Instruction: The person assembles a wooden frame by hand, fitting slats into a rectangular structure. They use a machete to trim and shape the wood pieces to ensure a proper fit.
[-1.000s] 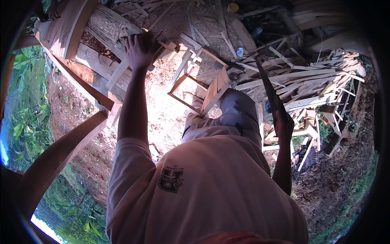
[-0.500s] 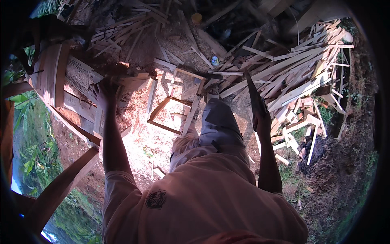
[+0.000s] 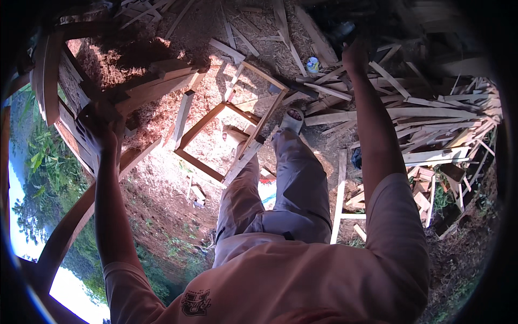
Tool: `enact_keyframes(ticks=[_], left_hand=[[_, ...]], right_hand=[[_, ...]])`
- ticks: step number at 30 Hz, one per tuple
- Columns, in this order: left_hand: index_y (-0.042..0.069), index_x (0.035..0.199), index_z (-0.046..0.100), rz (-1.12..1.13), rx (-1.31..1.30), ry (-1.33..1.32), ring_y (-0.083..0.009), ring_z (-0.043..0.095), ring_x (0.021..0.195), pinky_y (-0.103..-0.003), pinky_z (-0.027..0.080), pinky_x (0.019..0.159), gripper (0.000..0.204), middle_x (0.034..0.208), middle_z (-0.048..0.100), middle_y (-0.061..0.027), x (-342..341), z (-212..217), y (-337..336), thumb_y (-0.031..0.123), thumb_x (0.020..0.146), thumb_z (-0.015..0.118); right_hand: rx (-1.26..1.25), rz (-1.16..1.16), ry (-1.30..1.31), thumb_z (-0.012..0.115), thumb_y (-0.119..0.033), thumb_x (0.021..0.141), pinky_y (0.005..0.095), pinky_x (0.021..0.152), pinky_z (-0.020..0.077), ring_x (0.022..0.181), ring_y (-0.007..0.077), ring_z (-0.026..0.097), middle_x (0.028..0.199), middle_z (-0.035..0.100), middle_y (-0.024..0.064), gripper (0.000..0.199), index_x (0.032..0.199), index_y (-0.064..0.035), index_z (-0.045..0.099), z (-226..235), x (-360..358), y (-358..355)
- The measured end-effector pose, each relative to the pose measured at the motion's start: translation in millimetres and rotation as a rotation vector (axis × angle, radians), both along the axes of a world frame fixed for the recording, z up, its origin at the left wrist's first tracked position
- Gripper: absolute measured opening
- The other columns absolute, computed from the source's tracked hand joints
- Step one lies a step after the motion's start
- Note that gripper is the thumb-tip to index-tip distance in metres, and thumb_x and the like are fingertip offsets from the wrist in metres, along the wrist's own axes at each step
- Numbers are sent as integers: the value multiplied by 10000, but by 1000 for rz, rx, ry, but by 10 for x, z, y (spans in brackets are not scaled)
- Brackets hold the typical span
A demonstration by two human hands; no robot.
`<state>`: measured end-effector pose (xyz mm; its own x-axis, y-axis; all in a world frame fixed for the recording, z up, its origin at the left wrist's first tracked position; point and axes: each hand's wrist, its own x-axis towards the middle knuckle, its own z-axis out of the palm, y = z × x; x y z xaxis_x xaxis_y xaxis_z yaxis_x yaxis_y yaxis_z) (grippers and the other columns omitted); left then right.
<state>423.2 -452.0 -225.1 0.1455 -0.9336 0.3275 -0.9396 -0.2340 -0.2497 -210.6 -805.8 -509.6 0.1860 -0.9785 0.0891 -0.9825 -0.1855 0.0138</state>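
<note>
My left hand (image 3: 97, 125) is at the workbench on the left, its fingers closed around the near end of a wooden board (image 3: 154, 89). Shadow hides part of that grip. My right arm stretches far forward, and my right hand (image 3: 356, 58) is closed in the dark area at the back. The long dark handsaw seen in it earlier is now lost in shadow. Between my arms and my feet, a rectangular wooden frame (image 3: 200, 128) lies tilted on the sawdust-covered ground, beside my left foot.
Loose offcuts and strips (image 3: 426, 113) are heaped on the right. A small pale can (image 3: 313, 65) stands among planks ahead. A long pale strip (image 3: 340, 189) lies right of my legs. The bench timbers (image 3: 75, 102) and a curved beam (image 3: 67, 237) border the left side.
My right hand has swung forward and up into the dark area. My left hand has shifted left along the bench. The whole view has turned, and my body has leaned left.
</note>
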Motion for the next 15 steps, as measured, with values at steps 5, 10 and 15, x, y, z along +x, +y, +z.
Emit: enact_keyframes(ticks=[5,10,15], left_hand=[[175,1480,586,-13,66,-86,-336,568,1210,-455,448,1029,639,1305,598,-105,255,-6,-53,82,866,736],[160,1435,616,17,115,-75,-346,552,1221,-466,457,1018,636,1301,590,-106,82,119,17,95,824,778],[189,1400,635,44,84,11,-346,545,1234,-478,452,1041,687,1323,582,-86,-62,116,-86,154,749,852]], right_hand=[[115,-37,36,766,-364,932,512,1085,489,1284,444,613,1368,625,296,667,1413,39,540,-959,-173,-600],[248,164,109,737,-226,913,480,1115,472,1318,419,586,1374,628,283,559,1387,30,591,-1019,-46,-572],[325,130,-23,693,-309,951,496,1102,466,1285,435,597,1361,634,273,546,1382,12,599,-811,-373,25]])
